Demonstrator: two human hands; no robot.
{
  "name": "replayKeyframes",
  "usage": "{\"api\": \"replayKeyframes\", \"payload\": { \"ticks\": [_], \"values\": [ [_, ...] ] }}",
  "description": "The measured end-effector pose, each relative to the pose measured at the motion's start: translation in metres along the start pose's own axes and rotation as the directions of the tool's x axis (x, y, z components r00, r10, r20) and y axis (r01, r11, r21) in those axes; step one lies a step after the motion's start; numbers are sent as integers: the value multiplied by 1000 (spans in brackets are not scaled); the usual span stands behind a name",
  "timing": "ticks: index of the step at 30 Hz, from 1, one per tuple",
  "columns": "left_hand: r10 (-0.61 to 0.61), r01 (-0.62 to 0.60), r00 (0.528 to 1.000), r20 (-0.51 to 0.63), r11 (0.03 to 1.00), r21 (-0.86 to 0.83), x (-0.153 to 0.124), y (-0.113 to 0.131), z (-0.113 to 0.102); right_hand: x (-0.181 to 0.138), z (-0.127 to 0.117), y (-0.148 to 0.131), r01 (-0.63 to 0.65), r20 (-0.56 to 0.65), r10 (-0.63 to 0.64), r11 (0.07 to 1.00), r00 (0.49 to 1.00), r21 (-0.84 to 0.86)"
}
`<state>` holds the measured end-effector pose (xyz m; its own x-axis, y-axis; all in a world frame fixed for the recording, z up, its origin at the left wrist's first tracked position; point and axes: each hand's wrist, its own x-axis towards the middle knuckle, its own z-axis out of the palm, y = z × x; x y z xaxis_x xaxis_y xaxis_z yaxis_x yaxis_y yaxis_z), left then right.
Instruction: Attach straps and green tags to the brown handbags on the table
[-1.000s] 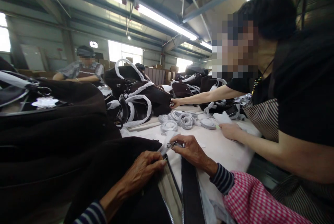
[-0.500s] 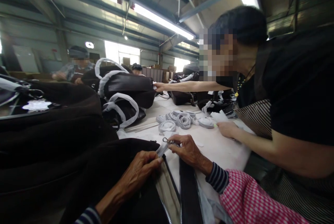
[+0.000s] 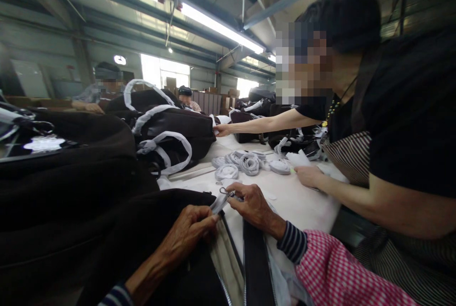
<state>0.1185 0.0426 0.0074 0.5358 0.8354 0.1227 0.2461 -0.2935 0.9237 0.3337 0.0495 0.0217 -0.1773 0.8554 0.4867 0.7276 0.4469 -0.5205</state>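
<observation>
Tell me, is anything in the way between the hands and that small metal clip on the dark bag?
Nothing visible is. The right hand pinches the metal clip, and the left hand grips the white wrapping just below it, at the edge of the dark bag.

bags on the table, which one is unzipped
The nearest dark bag, gripped by the left hand: its parted zip shows tan lining, and the right hand pinches a metal pull. The bags with white-wrapped handles farther back show no opening.
</observation>
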Motion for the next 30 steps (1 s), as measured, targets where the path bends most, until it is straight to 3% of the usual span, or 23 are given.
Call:
{"api": "replayKeyframes", "payload": {
  "ticks": [8, 13, 18, 21, 24, 27, 30],
  "values": [
    [11, -10, 1000, 26, 1000, -25, 0, 1, 3, -5, 6, 0, 98, 36, -95, 991, 995, -93],
    [61, -63, 998, 30, 994, 86, -1, 3, 4, -7, 0, -2, 152, 94, -141, 980, 986, -129],
    [109, -96, 992, -71, 982, 162, -5, 2, 6, -11, -20, -5, 238, 189, -212, 962, 959, -130],
    [103, -87, 989, -109, 986, 141, -5, -1, 6, -11, -26, -10, 249, 146, -245, 968, 959, -11],
    [113, -106, 988, -102, 992, 66, -3, -5, 4, -7, -17, -18, 147, 45, -163, 959, 986, 240],
    [143, -145, 986, -89, 989, -19, -3, -8, 0, -2, 1, -26, -5, 83, -48, 841, 995, 541],
    [147, -156, 986, -82, 982, -109, -5, -9, -1, 1, 12, -28, -85, 87, 34, 714, 996, 695]
  ]
}}
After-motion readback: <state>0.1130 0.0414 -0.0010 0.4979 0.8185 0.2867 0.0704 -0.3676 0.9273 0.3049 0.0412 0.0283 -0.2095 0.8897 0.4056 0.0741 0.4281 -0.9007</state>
